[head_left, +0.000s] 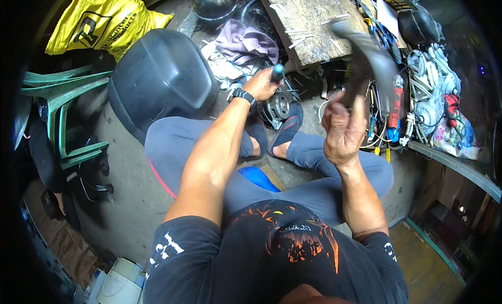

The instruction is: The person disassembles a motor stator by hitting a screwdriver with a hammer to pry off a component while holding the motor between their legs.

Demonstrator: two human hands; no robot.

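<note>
Left hand clenched round a dark tool handle, rounded blue-grey butt end poking up out of the fist, shaft hidden below. Handle roughly upright, long axis running down toward a round metal motor part on the floor between the feet. Motor part grey, ringed, just below and right of the left fingers; touching or not, cannot tell. Wristwatch on the left wrist. Right hand raised, fingers wrapped round a hammer, blurred. Hammer long axis slanting up and left from the fist, grey head above, over the near edge of a scarred wooden board. Black rounded case on the floor left of the knee. Tangle of wires and tools at right.
</note>
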